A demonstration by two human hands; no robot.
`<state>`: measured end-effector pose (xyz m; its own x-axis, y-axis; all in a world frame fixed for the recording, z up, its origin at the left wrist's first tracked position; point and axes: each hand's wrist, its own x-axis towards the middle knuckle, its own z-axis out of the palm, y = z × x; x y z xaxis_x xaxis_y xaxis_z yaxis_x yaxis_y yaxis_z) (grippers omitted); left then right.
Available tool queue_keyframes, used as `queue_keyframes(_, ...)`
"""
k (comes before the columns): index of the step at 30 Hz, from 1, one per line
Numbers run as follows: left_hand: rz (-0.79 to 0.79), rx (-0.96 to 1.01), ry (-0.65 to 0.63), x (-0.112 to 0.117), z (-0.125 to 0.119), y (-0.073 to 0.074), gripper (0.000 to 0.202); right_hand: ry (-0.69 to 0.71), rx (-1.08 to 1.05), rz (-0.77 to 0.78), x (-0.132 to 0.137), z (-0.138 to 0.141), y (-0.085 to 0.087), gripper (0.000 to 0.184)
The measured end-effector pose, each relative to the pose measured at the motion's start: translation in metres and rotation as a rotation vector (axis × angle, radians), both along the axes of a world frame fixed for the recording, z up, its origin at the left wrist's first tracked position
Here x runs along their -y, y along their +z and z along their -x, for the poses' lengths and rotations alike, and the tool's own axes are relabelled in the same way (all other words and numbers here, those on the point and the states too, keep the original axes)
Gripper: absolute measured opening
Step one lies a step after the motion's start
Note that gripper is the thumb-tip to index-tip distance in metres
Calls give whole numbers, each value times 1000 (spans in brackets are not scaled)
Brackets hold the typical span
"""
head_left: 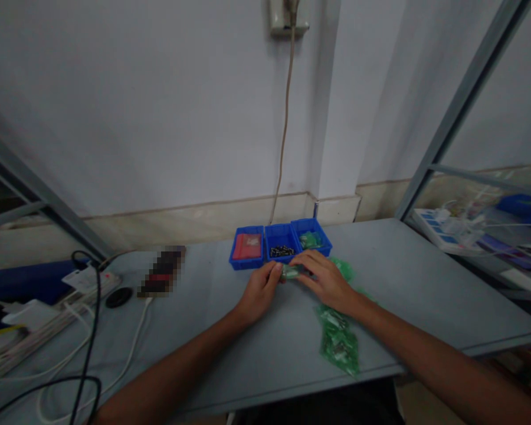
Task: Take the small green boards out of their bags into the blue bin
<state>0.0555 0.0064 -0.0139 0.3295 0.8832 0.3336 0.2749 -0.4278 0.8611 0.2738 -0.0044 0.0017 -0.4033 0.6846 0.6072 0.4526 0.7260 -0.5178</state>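
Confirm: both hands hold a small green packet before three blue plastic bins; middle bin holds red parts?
No. The head view shows the middle blue plastic bin holding small dark parts; the red contents lie in the left bin. Both the left hand and right hand do hold the small green packet before the bins.

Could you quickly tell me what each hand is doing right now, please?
Left hand: pinching one end of the small green packet.
Right hand: gripping its other end.

Both hands [292, 283] on green packet [291, 271]
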Motion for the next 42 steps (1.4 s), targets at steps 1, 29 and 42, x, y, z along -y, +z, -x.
queue_keyframes(1, -6, -2, 7, 1, 0, 0, 52, -17, -51, 59, -1, 1, -1, 14)
queue_keyframes(29, -353, -85, 148, 5, -1, 2, 18, -52, -69, 43, 2, 2, -5, 41)
queue_keyframes(42, -381, -86, 185, 5, 0, 3, 16, -81, -143, 56, 1, 5, 1, 18)
